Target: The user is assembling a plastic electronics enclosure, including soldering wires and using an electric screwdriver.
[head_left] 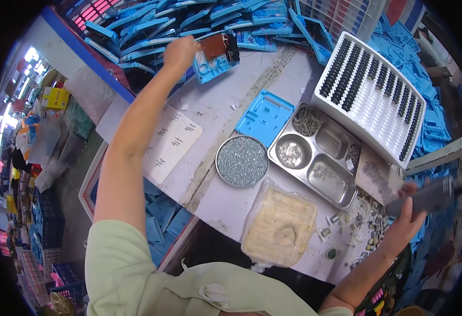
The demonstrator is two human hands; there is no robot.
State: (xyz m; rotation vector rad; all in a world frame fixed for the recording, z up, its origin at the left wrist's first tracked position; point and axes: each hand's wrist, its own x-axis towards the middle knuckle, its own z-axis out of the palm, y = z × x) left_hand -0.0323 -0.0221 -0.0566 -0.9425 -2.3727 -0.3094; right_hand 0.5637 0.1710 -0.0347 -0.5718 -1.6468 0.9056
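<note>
My left hand (181, 54) reaches to the far side of the table, its fingers closed at the edge of a blue plastic casing (210, 69). A brown circuit board (213, 47) and thin wires show in that casing. At the right, my right hand (406, 224) wraps round a dark grey, cylindrical electric screwdriver (426, 197); its tip cannot be made out. A flat blue plastic panel (265, 117) lies mid-table, beside a round tin (242, 184) full of small metal pieces. Next to these sits a steel tray (341, 194) with compartments of screws and small parts.
Many blue casings (152, 37) are heaped along the far edge. A white tray (323, 102) with rows of black round parts stands at the right. Near me lie a plastic-wrapped yellowish block (278, 224), scattered small metal parts (370, 226) and a pale board (175, 152) at the left.
</note>
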